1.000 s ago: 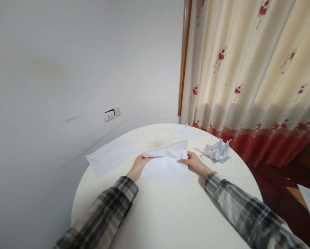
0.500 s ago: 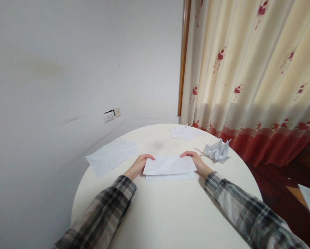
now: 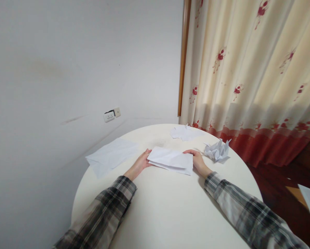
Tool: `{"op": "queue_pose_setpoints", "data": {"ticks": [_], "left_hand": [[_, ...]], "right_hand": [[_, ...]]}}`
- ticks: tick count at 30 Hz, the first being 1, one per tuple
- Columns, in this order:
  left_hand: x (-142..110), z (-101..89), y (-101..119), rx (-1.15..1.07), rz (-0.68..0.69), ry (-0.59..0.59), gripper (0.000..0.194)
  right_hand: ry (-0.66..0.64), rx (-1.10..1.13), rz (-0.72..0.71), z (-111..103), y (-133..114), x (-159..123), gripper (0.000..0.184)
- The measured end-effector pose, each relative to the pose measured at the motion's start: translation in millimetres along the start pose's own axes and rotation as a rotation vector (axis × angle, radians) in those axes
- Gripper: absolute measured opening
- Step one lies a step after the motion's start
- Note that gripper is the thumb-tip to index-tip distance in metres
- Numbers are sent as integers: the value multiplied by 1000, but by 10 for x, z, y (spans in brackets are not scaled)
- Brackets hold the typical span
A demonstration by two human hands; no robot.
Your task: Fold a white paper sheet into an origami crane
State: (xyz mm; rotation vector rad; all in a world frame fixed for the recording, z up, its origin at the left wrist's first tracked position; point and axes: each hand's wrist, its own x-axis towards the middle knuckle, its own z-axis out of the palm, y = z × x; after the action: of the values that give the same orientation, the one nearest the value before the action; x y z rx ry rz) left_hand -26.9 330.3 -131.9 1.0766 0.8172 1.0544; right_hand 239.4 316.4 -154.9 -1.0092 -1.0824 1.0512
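A folded white sheet of paper (image 3: 172, 159) lies slightly askew on the round cream table (image 3: 165, 214), held at both ends. My left hand (image 3: 141, 162) grips its left end with fingers on the paper. My right hand (image 3: 198, 161) holds its right end, fingers curled over the top edge. Both sleeves are grey plaid.
A flat white sheet (image 3: 110, 155) hangs over the table's left edge. A crumpled paper ball (image 3: 217, 150) sits right of my right hand, and another creased sheet (image 3: 183, 132) lies at the far edge. A flowered curtain (image 3: 251, 79) hangs on the right; a wall socket (image 3: 111, 114) is on the left wall.
The sheet's upper half came down onto the lower half, folding it in two. The folded sheet then turned slightly and shifted away from me, both hands staying on its ends.
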Motion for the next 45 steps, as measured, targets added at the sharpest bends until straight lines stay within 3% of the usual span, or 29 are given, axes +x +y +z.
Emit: {"op": "queue_pose_setpoints", "data": {"ticks": [7, 12, 15, 17, 21, 24, 27, 33, 39, 45], "left_hand": [[-45, -7, -14, 86, 71, 10, 34], [-7, -15, -57, 214, 155, 164, 33], [6, -27, -65, 226, 201, 224, 33], [-16, -18, -50, 241, 180, 169, 32], [-109, 58, -5, 331, 32, -96, 29], [-153, 152, -3, 397, -25, -267, 27], [-150, 247, -26, 478, 47, -304, 28], [-126, 343, -66, 527, 156, -170, 32], [-130, 392, -100, 349, 144, -77, 36], [-142, 419, -88, 312, 148, 6, 36]], "right_hand": [[77, -118, -122, -71, 101, 87, 21], [-63, -185, -206, -3, -11, -2, 24], [-147, -48, -177, 15, -107, -46, 38], [-178, 76, -70, -16, -148, -43, 47], [-266, 117, 111, -68, -175, -32, 45], [-377, 38, 143, 30, -177, -89, 39], [-411, -50, 112, 202, -173, -177, 36], [-471, -122, 66, 328, -151, -232, 43], [-383, 9, 50, 322, -133, -195, 45], [-372, 0, 0, 334, -155, -207, 42]]}}
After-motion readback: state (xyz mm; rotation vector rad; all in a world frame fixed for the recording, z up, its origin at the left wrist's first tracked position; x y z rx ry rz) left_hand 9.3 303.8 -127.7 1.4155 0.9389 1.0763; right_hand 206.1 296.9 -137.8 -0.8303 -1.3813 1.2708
